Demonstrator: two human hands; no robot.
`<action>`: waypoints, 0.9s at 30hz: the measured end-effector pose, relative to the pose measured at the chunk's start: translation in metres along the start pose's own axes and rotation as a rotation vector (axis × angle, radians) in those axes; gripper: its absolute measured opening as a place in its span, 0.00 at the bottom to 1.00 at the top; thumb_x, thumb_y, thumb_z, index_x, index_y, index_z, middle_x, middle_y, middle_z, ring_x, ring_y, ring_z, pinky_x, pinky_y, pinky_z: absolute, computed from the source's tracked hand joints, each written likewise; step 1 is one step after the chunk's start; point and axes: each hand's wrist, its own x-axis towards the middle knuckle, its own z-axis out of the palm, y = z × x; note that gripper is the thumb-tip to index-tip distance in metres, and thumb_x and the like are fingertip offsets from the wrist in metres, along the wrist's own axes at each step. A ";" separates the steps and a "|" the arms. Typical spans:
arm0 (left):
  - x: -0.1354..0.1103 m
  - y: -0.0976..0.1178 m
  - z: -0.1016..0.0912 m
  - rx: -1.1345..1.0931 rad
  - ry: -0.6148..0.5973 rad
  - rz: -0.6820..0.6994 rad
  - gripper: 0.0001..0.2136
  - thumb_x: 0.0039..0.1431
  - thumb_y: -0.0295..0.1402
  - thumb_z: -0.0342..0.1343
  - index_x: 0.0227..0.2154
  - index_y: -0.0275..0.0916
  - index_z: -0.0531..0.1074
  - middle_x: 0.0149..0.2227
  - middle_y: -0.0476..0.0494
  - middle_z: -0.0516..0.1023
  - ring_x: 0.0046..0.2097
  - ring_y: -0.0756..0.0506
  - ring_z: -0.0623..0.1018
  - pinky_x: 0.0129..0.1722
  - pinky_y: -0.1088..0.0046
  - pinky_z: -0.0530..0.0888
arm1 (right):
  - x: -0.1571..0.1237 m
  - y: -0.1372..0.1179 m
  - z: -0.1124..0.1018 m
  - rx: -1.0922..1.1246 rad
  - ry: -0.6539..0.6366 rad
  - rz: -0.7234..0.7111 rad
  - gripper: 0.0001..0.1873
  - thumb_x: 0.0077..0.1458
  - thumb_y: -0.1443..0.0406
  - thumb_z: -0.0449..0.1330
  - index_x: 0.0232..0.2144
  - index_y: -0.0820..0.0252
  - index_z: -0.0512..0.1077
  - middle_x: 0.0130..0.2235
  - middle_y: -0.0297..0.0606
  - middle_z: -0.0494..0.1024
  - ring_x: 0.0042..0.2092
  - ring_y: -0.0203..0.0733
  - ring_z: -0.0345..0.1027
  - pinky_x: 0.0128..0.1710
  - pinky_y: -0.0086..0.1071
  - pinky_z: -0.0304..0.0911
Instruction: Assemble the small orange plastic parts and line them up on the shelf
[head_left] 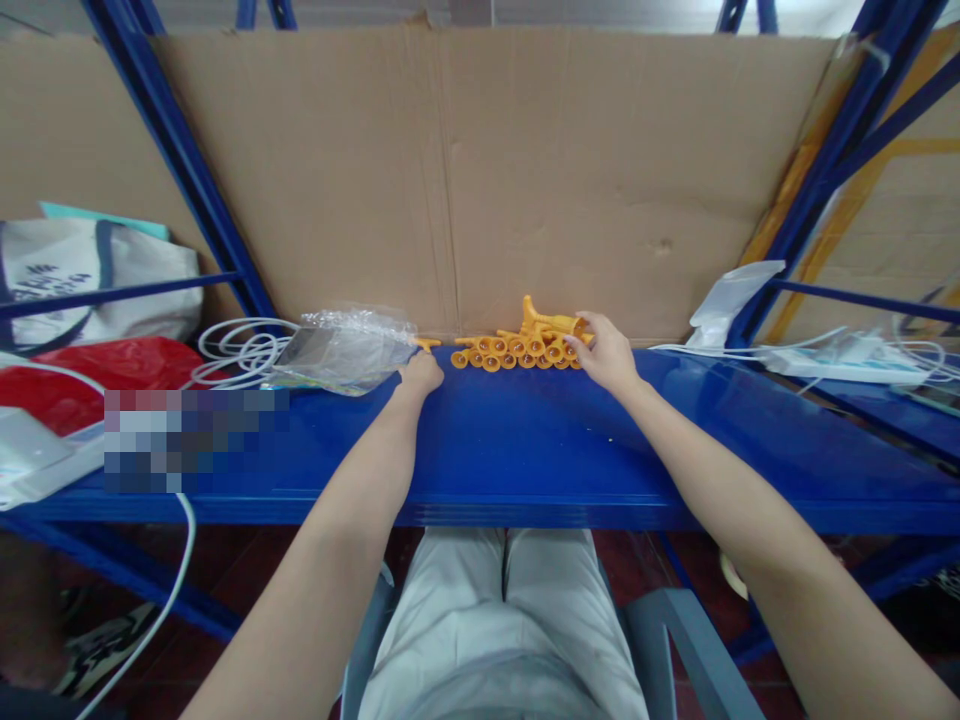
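A row of several small orange plastic parts [504,352] lies at the back of the blue shelf [525,450], against the cardboard wall. My right hand [606,352] rests at the right end of the row, fingers pinched on one orange part [551,322] stacked on top. My left hand [421,375] is closed near the left end of the row, beside a single orange part [427,343] and the edge of a clear plastic bag [345,348]. What its fingers hold is hidden.
A coil of white cable [238,352] lies left of the bag. Further left sit a red bag [90,375] and a white tote bag [90,280]. On the right are a white pouch [731,300], a power strip and cables [847,358]. Blue rack posts stand on both sides.
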 end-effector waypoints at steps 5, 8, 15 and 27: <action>-0.002 0.010 -0.007 0.023 -0.007 0.080 0.20 0.60 0.29 0.50 0.51 0.34 0.79 0.54 0.25 0.80 0.60 0.29 0.77 0.60 0.46 0.69 | 0.001 0.003 -0.002 -0.008 0.063 0.023 0.24 0.64 0.55 0.56 0.58 0.60 0.70 0.56 0.54 0.77 0.57 0.59 0.72 0.53 0.50 0.71; -0.007 0.017 -0.011 0.046 -0.035 0.153 0.18 0.59 0.30 0.51 0.48 0.38 0.81 0.51 0.27 0.82 0.58 0.30 0.78 0.57 0.48 0.72 | 0.001 0.006 -0.002 -0.011 0.063 0.071 0.24 0.63 0.56 0.56 0.58 0.60 0.70 0.57 0.54 0.76 0.55 0.59 0.73 0.53 0.50 0.71; -0.033 0.041 -0.025 0.196 -0.110 0.294 0.18 0.62 0.31 0.49 0.50 0.34 0.79 0.53 0.27 0.81 0.57 0.34 0.80 0.54 0.61 0.75 | 0.000 0.005 -0.002 -0.041 0.022 0.105 0.23 0.63 0.59 0.57 0.57 0.61 0.71 0.55 0.54 0.76 0.48 0.56 0.77 0.49 0.49 0.72; -0.061 0.067 -0.030 0.205 -0.219 0.614 0.16 0.65 0.30 0.48 0.40 0.32 0.83 0.43 0.32 0.85 0.49 0.38 0.83 0.53 0.66 0.75 | 0.005 -0.019 0.003 -0.439 -0.243 -0.025 0.22 0.67 0.65 0.51 0.61 0.60 0.69 0.55 0.52 0.76 0.48 0.54 0.75 0.44 0.40 0.68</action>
